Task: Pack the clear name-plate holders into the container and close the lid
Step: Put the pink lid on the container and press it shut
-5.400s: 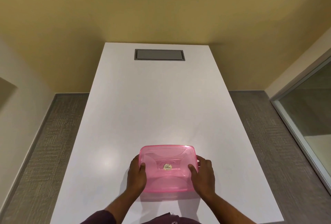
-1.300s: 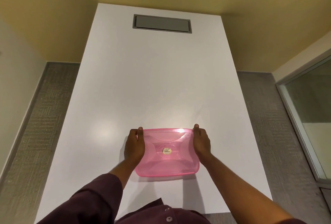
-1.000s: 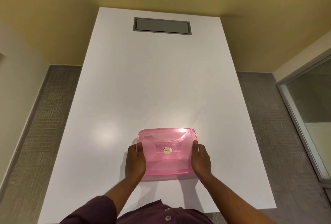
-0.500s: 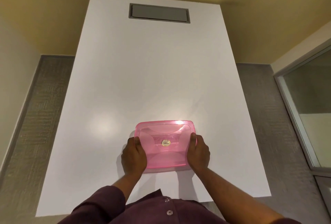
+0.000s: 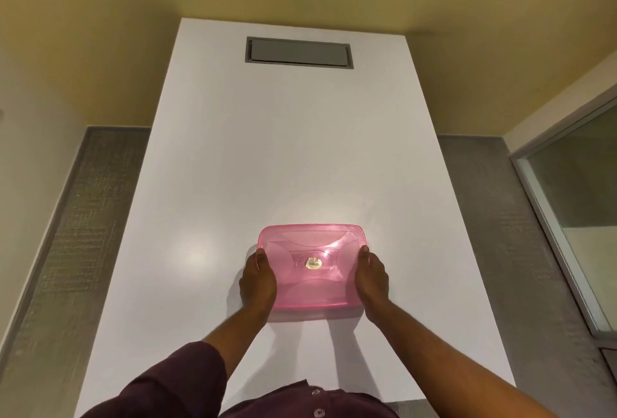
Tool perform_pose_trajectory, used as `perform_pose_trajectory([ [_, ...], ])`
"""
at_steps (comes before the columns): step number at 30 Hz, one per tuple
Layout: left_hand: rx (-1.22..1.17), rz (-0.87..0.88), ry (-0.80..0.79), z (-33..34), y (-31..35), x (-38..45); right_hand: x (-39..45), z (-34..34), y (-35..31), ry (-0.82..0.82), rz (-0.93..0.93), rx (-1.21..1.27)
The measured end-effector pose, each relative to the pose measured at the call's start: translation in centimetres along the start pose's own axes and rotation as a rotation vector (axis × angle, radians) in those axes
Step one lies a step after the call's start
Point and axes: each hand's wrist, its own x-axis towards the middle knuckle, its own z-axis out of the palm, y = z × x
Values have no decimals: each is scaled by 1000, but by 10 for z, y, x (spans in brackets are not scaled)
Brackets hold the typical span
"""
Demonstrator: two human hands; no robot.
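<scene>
A pink translucent container (image 5: 312, 250) with its lid on rests on the white table (image 5: 283, 150), close to the near edge. A small round gold sticker sits at the lid's centre. My left hand (image 5: 257, 280) grips the container's left side and my right hand (image 5: 371, 279) grips its right side, thumbs on the lid's rim. No clear name-plate holders can be made out; the pink plastic hides whatever is inside.
A grey rectangular hatch (image 5: 298, 52) is set flush into the table's far end. Grey carpet runs along both long sides of the table. A glass partition (image 5: 577, 217) stands at the right. Yellow wall lies beyond the table.
My hands slid from the container's far corners back to its near sides and have stayed there. The container has kept its place on the table while the camera shifted slightly.
</scene>
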Motion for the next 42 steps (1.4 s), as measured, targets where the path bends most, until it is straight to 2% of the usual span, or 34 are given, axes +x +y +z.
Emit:
perform_pose_trajectory([
  [12, -161, 1, -67, 20, 126, 106, 105, 4, -130, -36, -32, 80],
  [20, -129, 23, -71, 46, 187, 178, 184, 16, -187, -46, -20, 134],
  [26, -85, 6, -57, 62, 204, 206, 219, 22, -205, -56, 0, 140],
  [34, -33, 7, -40, 66, 204, 214, 224, 27, -200, -55, -51, 126],
  [42, -5, 32, -192, 47, 201, 211, 212, 16, -192, -146, -81, 141],
])
